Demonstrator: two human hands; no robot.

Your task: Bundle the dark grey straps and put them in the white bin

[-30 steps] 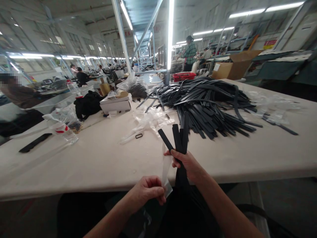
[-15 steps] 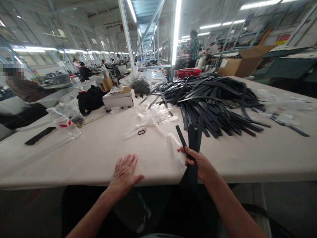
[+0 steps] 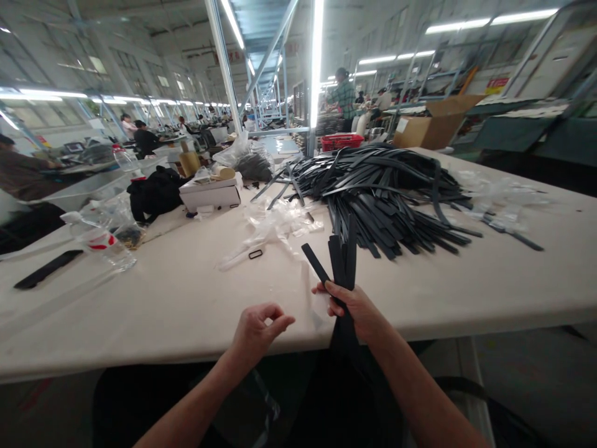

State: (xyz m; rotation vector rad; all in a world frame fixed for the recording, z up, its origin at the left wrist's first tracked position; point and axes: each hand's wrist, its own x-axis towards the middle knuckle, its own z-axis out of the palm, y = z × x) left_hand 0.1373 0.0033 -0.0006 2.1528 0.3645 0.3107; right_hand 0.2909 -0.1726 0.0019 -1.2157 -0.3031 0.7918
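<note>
My right hand (image 3: 357,308) grips several dark flat straps (image 3: 342,264) near the table's front edge. Their upper ends fan out above the fingers, and the rest hangs down over the edge toward my lap. A scrap of clear plastic film (image 3: 320,310) lies by those fingertips. To the left, my left hand (image 3: 261,328) is curled, thumb and fingers bent into a small loop with nothing seen in it. Beyond the straps in my hand spreads a large heap of similar dark straps (image 3: 373,186). A small black rectangular buckle (image 3: 255,254) rests on the pale table.
Crumpled clear plastic (image 3: 280,218) lies mid-table. On the left are a water bottle (image 3: 105,242), a black strip (image 3: 49,269), a black cloth bundle (image 3: 156,190) and a white box (image 3: 211,191). A red basket (image 3: 342,142) and a cardboard carton (image 3: 429,127) stand behind. People work further off.
My left hand has lifted from lying flat on the table and curled, moving right toward the straps. My right hand keeps its hold on the straps. The view has turned slightly right.
</note>
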